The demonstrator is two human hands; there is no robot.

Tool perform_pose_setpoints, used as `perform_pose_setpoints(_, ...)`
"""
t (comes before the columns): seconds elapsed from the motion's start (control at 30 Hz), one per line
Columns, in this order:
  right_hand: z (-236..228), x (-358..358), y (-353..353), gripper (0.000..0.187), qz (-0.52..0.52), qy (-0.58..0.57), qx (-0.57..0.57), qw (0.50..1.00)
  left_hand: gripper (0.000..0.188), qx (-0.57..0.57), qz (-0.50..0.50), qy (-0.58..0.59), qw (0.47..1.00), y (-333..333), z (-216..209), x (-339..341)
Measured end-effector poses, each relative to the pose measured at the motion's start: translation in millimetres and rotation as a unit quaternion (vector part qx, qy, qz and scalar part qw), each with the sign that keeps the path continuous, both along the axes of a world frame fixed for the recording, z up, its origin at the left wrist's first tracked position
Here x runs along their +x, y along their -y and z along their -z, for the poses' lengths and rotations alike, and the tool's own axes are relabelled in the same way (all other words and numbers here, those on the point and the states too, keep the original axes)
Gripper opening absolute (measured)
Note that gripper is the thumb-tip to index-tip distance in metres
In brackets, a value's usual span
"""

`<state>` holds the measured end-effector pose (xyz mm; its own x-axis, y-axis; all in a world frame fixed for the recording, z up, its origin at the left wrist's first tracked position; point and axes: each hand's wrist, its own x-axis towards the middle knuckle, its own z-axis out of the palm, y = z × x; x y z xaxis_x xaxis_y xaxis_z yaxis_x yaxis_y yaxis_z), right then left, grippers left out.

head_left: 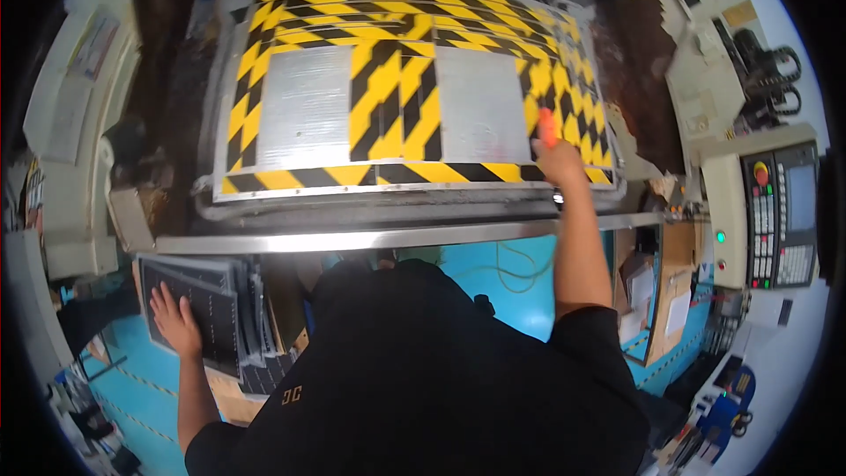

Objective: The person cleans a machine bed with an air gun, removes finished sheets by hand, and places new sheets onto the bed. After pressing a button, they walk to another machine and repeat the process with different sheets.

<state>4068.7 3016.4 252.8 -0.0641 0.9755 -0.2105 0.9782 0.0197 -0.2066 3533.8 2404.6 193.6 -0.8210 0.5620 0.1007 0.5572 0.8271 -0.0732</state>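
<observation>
My right hand is closed round a slim orange-red object and hovers at the right side of a machine bed plate. Motion blur hides what kind of thing it is. The plate is covered in yellow and black striped tape, with two bare silver rectangles left between the strips. Down at the left, my left hand lies with fingers spread on a stack of dark flat panels with light edges.
A metal rail runs along the front of the bed, between it and my body. At the right stands a control panel with a screen, keys and a red knob. Wooden shelving sits below it. The floor is blue.
</observation>
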Motion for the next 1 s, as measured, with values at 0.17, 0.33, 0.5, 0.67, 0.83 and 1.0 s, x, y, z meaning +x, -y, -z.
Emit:
perform_pose_setpoints(0.17, -17.6, -68.0, 33.5, 0.042, -0.197, -0.089, -0.058, 0.975, 0.059, 0.004, -0.009, 0.01, 1.0, -12.6, -6.9, 10.2)
perform_pose_setpoints(0.33, -18.5, -196.1, 98.8, 0.042, -0.31, -0.089, -0.089, 0.942, 0.06, 0.012, -0.018, 0.019, 1.0, -22.4, -14.5, 13.6)
perform_pose_setpoints(0.5, -59.4, -166.3, 117.7, 0.044, -0.291, -0.077, -0.068, 0.951, 0.06, 0.004, -0.045, 0.023, 0.999, -7.2, -6.2, 13.6)
perform_pose_setpoints(0.67, 11.4, 32.0, 20.6, 0.038, -0.117, -0.185, -0.093, 0.971, 0.058, 0.047, 0.019, -0.03, 0.998, 5.7, -9.2, 4.5)
perform_pose_setpoints(0.83, -16.1, 135.3, 69.3, 0.057, -0.26, -0.157, 0.129, 0.944, 0.049, 0.133, 0.02, -0.042, 0.99, -0.6, -17.8, 13.5)
perform_pose_setpoints(1.0, 118.2, 319.8, 92.1, 0.046, -0.001, -0.127, 0.185, 0.975, 0.056, 0.307, -0.106, -0.069, 0.943, 10.5, -6.7, 42.9)
